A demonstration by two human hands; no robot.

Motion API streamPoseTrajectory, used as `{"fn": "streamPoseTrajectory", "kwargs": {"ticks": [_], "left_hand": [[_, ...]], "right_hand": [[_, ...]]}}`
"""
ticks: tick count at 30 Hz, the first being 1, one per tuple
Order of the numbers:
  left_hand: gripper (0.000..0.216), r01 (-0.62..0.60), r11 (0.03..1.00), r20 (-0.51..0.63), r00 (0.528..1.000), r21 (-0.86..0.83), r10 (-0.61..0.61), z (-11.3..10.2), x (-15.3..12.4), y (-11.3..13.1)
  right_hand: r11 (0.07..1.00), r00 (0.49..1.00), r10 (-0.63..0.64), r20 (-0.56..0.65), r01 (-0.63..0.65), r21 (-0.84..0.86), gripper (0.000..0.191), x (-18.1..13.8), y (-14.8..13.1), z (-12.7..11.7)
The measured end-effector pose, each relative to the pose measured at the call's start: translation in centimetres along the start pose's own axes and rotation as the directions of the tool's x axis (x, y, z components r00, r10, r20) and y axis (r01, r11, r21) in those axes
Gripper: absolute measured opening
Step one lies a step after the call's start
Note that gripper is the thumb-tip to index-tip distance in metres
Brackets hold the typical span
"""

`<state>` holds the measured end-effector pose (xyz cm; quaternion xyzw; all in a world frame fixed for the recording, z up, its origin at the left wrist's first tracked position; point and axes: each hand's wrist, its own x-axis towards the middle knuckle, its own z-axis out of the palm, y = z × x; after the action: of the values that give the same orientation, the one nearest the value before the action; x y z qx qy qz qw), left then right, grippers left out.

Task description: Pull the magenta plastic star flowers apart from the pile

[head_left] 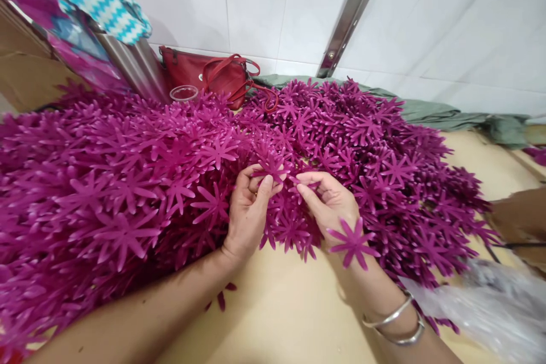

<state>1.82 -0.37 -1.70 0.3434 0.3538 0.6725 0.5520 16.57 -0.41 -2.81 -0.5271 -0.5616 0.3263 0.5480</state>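
Observation:
Between the thumb and fingers of my left hand (249, 207) is a magenta artificial flower (273, 168) with long narrow petals. My right hand (333, 202) sits close beside it, thumb and forefinger pinched on purple petal tips; I cannot tell whether these belong to the same flower. Another flower (354, 243) shows in front of my right wrist, and what keeps it there is hidden. A large heap of matching flowers (128, 233) spreads behind and to both sides of my hands.
On the pale table (264, 307), clear plastic bags (490, 307) lie at the right. A red handbag (183, 71), a plastic cup (183, 93) and a metal container (132, 65) under a patterned cloth (104, 5) stand behind the heap. A metal bracket (350, 20) is against the tiled wall.

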Motion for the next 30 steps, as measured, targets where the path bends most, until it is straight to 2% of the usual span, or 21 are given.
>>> {"fn": "streamPoseTrajectory", "kwargs": {"ticks": [2, 5, 8, 11, 14, 18, 21, 26, 30], "left_hand": [[0.034, 0.023, 1.0, 0.009, 1.0, 0.0, -0.023, -0.1, 0.1, 0.0], [0.031, 0.057, 0.998, 0.034, 0.998, 0.021, -0.058, -0.1, 0.1, 0.1], [0.031, 0.081, 0.995, 0.073, 0.994, 0.049, -0.085, -0.1, 0.0, 0.3], [0.032, 0.107, 0.993, 0.094, 0.989, 0.058, -0.112, 0.0, 0.0, 0.3], [0.033, 0.13, 0.991, 0.12, 0.984, 0.041, -0.134, -0.1, 0.0, 0.2], [0.031, 0.167, 0.985, 0.186, 0.968, 0.037, -0.171, -0.3, -0.1, 0.0], [0.028, 0.197, 0.979, 0.219, 0.954, 0.055, -0.204, -0.2, -0.3, 0.0], [0.03, 0.205, 0.978, 0.204, 0.957, 0.036, -0.208, -0.1, -0.4, 0.0], [0.027, 0.146, 0.986, 0.224, 0.961, 0.078, -0.16, -0.1, -0.5, 0.2]], "right_hand": [[0.999, 1.0, -0.02, 0.011, 0.02, -0.039, 0.016, 0.0, -0.8, -0.1], [0.968, 0.983, -0.184, 0.019, 0.185, -0.168, 0.013, 0.1, -2.0, -0.2], [0.901, 0.931, -0.362, -0.042, 0.338, -0.271, 0.021, -0.1, -2.8, -0.3], [0.852, 0.89, -0.448, -0.088, 0.395, -0.344, 0.031, -0.3, -3.2, -0.3], [0.844, 0.896, -0.443, -0.029, 0.406, -0.351, 0.021, -0.4, -3.3, -0.3], [0.9, 0.931, -0.365, 0.001, 0.354, -0.255, 0.004, -0.3, -2.7, -0.4], [0.926, 0.944, -0.33, -0.014, 0.321, -0.198, 0.007, -0.1, -2.3, -0.5], [0.943, 0.955, -0.294, 0.032, 0.295, -0.155, 0.016, 0.1, -2.2, -0.6], [0.952, 0.961, -0.277, 0.024, 0.278, -0.126, 0.007, 0.3, -2.5, -0.5]]}}
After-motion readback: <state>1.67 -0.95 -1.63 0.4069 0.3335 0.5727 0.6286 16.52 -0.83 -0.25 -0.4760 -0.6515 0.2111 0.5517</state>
